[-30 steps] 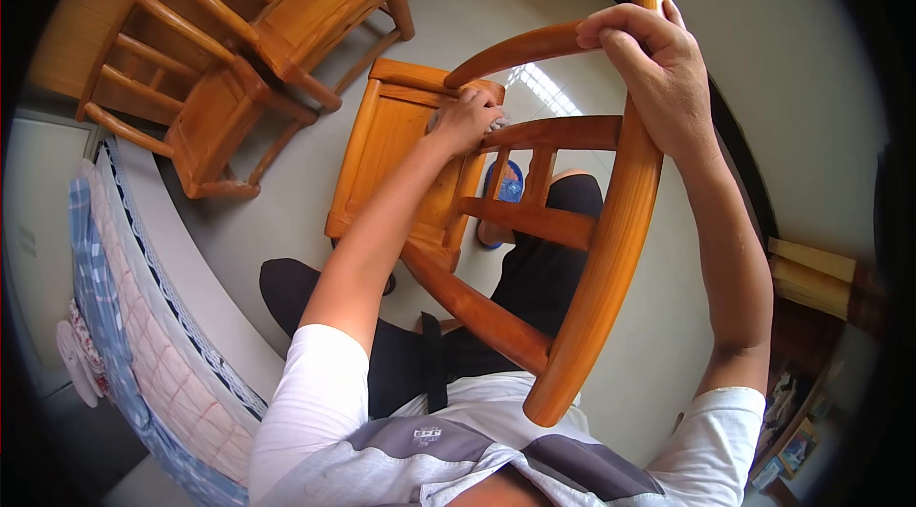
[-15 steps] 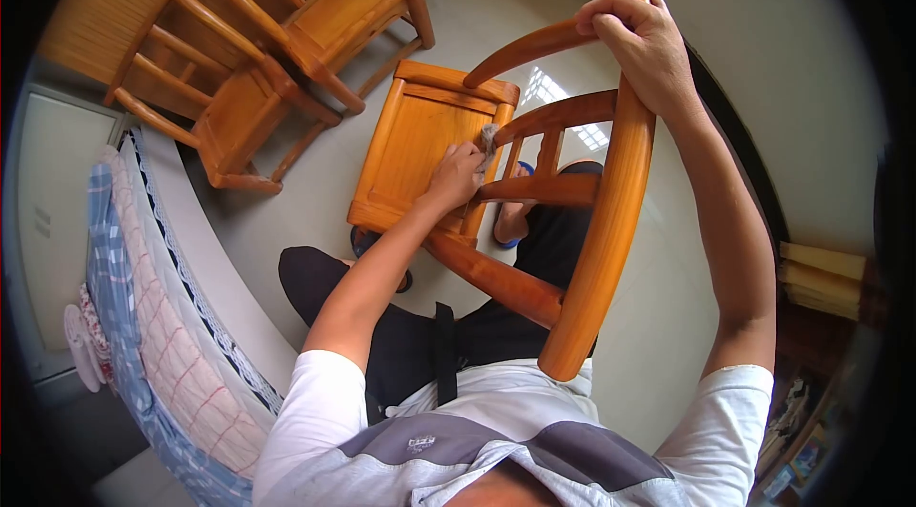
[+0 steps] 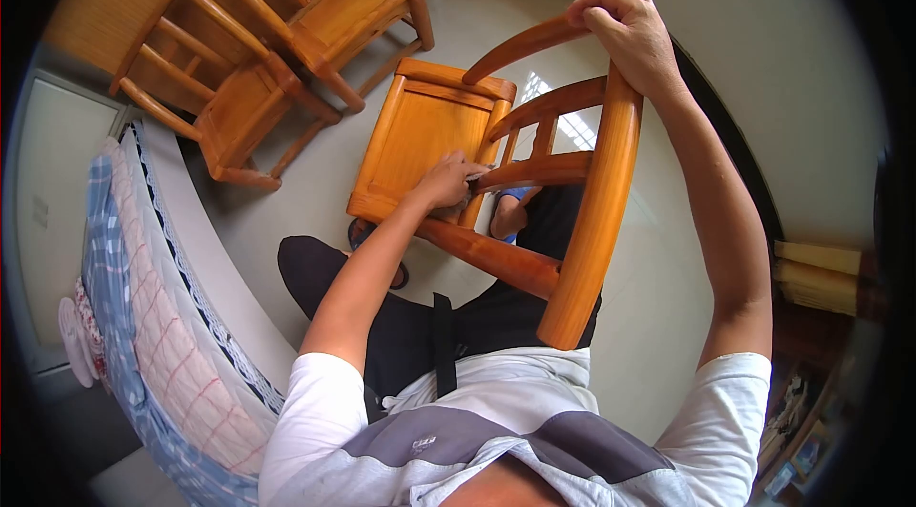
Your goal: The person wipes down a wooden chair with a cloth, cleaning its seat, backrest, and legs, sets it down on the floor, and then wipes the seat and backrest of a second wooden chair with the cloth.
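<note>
Our left hand (image 3: 445, 183) is working closer to 6 o'clock along the seat's back edge than half a second earlier, its bent fingers pressing a grey cloth (image 3: 471, 185), now beside the lower back slat. Our right hand (image 3: 632, 35) is keeping its clenched grasp on the upper end of the top rail (image 3: 596, 221), whose lower end is now sitting a little closer to 12 o'clock. The wooden chair (image 3: 425, 130) is standing before us, its back leaning toward 3 o'clock, its front facing about 9; the top rail's long axis is running from 1 to 7. Our left forearm is crossing the seat's near corner, and the slats are partly hiding a foot (image 3: 509, 216). Bedding (image 3: 176, 316) is lying toward 8 o'clock; two more chairs (image 3: 348, 16) are standing beyond, toward 11.
</note>
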A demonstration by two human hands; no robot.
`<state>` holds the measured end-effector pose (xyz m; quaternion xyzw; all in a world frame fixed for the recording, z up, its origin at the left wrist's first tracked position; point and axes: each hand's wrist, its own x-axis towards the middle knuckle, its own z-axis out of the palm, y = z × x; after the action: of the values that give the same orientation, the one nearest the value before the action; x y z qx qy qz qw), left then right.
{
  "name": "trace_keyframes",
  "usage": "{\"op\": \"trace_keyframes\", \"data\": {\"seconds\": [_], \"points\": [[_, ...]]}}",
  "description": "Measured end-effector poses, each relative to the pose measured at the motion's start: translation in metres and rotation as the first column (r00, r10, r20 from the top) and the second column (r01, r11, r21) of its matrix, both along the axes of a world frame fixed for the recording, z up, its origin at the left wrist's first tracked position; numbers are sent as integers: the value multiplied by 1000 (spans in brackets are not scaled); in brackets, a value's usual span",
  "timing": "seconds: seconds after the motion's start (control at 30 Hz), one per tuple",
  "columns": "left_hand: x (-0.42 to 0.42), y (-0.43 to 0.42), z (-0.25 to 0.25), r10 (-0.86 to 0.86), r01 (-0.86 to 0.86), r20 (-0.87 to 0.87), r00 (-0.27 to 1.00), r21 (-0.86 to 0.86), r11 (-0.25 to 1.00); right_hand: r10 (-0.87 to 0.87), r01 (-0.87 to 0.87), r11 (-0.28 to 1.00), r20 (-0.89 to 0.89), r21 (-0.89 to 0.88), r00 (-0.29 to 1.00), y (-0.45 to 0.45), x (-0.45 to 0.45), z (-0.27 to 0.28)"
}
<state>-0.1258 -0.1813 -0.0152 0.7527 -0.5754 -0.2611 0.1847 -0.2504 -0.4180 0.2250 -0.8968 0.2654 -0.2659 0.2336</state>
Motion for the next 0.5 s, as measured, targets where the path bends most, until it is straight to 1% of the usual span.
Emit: {"op": "trace_keyframes", "data": {"seconds": [0.03,0.07,0.1,0.17,0.2,0.23,0.27,0.3,0.37,0.4,0.47,0.5], "points": [[2,0,0,15,-14,-62,998,11,1000,7,-7,1000,6,-1,1000,2,1,1],[4,0,1,29,-27,-126,992,24,999,-13,12,999,-28,-46,1000,6,0,5],[3,-1,1,33,-31,-127,991,23,999,-37,31,995,-64,-92,997,8,0,8],[2,-5,-2,85,-82,-158,984,25,996,-14,9,996,-59,-86,998,4,-1,7],[3,-6,-3,83,-79,-161,983,28,996,4,-8,997,-53,-75,999,2,-2,5],[4,-5,-4,-16,10,-48,999,-119,993,3,-7,998,-59,-69,998,3,-3,5],[5,-4,-2,-94,112,80,992,-251,962,-9,8,1000,-59,-18,998,5,-4,6],[6,-5,1,-91,108,81,993,-247,963,-20,22,999,-55,31,998,6,-2,7],[7,-11,5,-128,266,390,912,-327,907,-7,8,999,-32,34,999,4,-2,5],[9,-14,0,-126,265,389,912,-327,907,2,-2,999,-10,33,1000,2,-2,4],[10,-22,-9,-78,266,491,868,-326,907,16,-16,999,2,37,1000,0,-2,5],[11,-25,-10,-85,272,487,869,-327,905,28,-29,999,14,42,999,1,-3,5]]}}
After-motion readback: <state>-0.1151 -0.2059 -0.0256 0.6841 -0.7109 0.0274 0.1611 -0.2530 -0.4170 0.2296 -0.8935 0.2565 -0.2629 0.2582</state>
